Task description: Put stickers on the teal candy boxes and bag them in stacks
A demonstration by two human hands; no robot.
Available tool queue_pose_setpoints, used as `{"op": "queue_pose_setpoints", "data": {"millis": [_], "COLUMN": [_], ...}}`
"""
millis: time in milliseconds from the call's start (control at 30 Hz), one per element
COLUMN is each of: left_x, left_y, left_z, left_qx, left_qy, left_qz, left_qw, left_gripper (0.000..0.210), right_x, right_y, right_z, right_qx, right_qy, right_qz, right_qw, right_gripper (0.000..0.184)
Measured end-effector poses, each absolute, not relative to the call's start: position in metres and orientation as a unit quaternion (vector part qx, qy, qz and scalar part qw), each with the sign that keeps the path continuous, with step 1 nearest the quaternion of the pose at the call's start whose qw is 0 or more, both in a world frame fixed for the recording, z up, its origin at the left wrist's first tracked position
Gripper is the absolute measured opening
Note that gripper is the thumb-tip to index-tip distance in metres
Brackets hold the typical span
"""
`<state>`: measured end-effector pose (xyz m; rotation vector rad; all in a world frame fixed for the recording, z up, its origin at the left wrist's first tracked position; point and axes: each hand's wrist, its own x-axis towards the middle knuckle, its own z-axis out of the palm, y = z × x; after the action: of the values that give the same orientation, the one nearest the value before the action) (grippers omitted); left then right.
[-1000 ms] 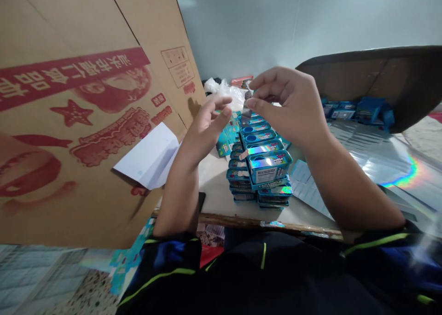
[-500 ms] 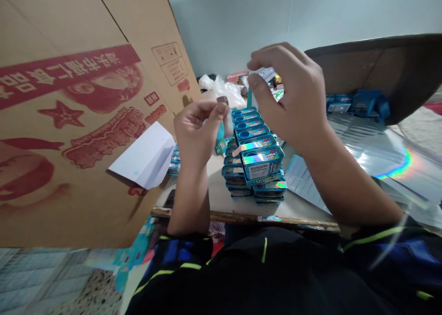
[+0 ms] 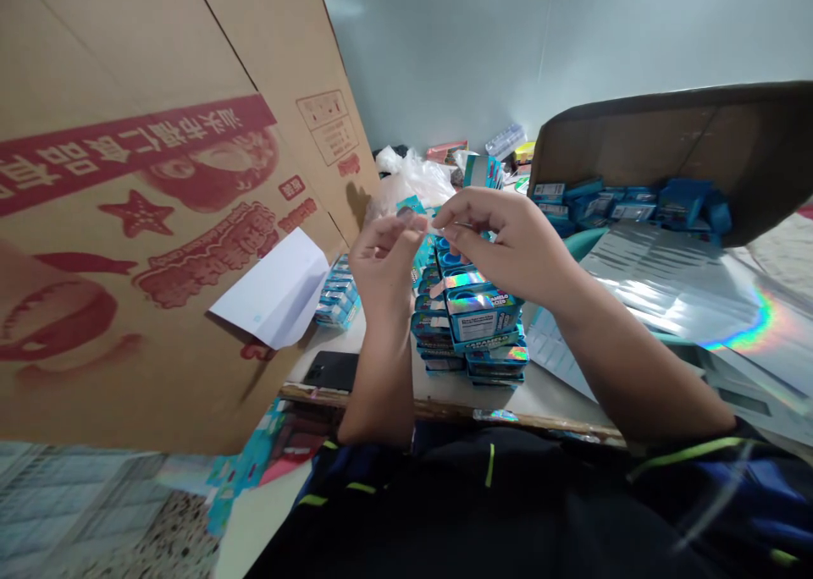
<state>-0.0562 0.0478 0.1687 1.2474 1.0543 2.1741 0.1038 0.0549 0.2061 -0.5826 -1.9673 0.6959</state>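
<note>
right fingers (image 3: pixel 467 206) now brought beside left fingers (image 3: pixel 409 240); clear film (image 3: pixel 434 227) seemingly pinched by both, so handled jointly; blue packs (image 3: pixel 483 323) stacked below.

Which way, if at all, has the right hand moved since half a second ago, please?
Yes: against the stacked blue packs, the right hand has come down and leftward in the view and now hides part of their top row.

Left hand (image 3: pixel 386 261) pinches; right hand (image 3: pixel 508 236), fingers (image 3: pixel 476 200) bent, just beside it; 2 bare forearms (image 3: pixel 626 342) extend near to far.
</note>
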Motion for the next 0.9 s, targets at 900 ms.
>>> {"op": "queue_pose_setpoints", "data": {"millis": [900], "left_x": [-0.073], "left_y": [0.050], "left_z": [0.136], "left_qx": [0.576], "left_qy": [0.513], "left_qz": [0.620], "left_qw": [0.145], "left_gripper": [0.019], "right_x": [0.104], "right_y": [0.080], "right_z": [0.204], "right_qx": [-0.391], "right_qy": [-0.885], "right_qz": [0.100], "right_qw": [0.232], "right_gripper": [0.021]}}
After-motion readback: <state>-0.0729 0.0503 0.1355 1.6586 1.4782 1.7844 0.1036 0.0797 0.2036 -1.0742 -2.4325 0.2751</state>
